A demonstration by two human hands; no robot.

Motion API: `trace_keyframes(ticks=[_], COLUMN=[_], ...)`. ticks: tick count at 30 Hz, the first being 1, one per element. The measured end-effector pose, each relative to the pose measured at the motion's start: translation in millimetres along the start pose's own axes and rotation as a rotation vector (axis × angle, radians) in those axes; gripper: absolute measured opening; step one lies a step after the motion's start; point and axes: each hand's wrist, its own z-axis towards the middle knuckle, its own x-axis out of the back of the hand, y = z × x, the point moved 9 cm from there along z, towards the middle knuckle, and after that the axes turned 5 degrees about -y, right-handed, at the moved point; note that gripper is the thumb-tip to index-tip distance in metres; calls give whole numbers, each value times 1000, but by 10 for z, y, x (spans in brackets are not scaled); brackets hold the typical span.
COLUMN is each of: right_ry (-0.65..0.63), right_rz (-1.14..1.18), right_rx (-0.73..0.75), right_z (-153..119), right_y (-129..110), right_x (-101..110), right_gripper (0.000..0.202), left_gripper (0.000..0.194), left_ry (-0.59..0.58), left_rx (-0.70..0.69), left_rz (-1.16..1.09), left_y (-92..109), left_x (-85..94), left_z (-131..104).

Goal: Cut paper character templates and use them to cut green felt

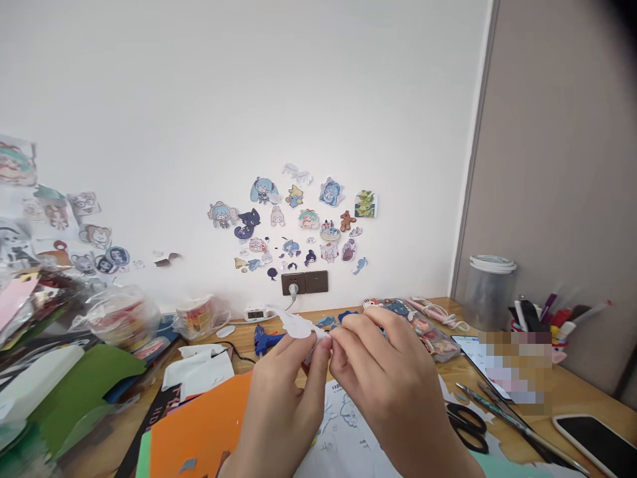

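Note:
Both hands meet in front of me, above the desk, around a white paper cutout (298, 326). My left hand (288, 392) pinches the cutout between thumb and fingers, and its rounded white part sticks up past the fingertips. My right hand (385, 372) is closed with its fingertips at the cutout's right edge, touching the left fingertips. What lies between the right fingers is mostly hidden. Below the hands is a white sheet with blue line drawings (343, 425). Orange paper (199, 418) lies left of it. A blue glue gun (266, 340) lies just behind my left hand.
Black-handled scissors (468, 425), a pen (517, 425), a lit tablet (480, 362) and a phone (602, 441) lie on the right. A clear bucket (490, 292) and a pen holder (560, 342) stand behind. Green paper (94, 392) and bagged cups crowd the left. Stickers cover the wall.

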Motion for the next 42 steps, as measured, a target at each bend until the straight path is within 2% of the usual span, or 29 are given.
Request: trace_keyframes(ticks=[4, 10, 20, 28, 30, 33, 35, 38, 40, 42], right_ry=[-57, -93, -98, -104, -96, -121, -184, -382, -438, -449], right_rz=[37, 58, 345, 296, 247, 119, 4, -92, 11, 305], right_rx=[-24, 19, -84, -128, -182, -321, -425, -502, -542, -619], right_z=[1, -26, -6, 11, 8, -56, -140, -272, -319, -341], right_y=[40, 59, 225, 260, 370, 713, 1007, 1316, 1364, 1290], right_x=[-55, -129, -40, -52, -56, -123, -223, -454, -531, -574], right_gripper=[19, 21, 10, 14, 15, 15, 14, 18, 23, 26], left_gripper=[27, 23, 25, 29, 31, 35, 37, 39, 39, 38], left_ry=[9, 48, 17, 29, 30, -2, -5, -4, -25, -63], left_rx=[-45, -135, -82, -75, -64, -15, 16, 31, 12, -20], left_rz=[86, 115, 26, 8, -4, -9, 4, 24, 36, 39], left_y=[25, 82, 67, 40, 24, -20, -41, -40, -15, 21], left_x=[-1, 29, 76, 66, 69, 56, 67, 81, 62, 20], left_z=[9, 2, 38, 33, 25, 22, 25, 40, 55, 64])
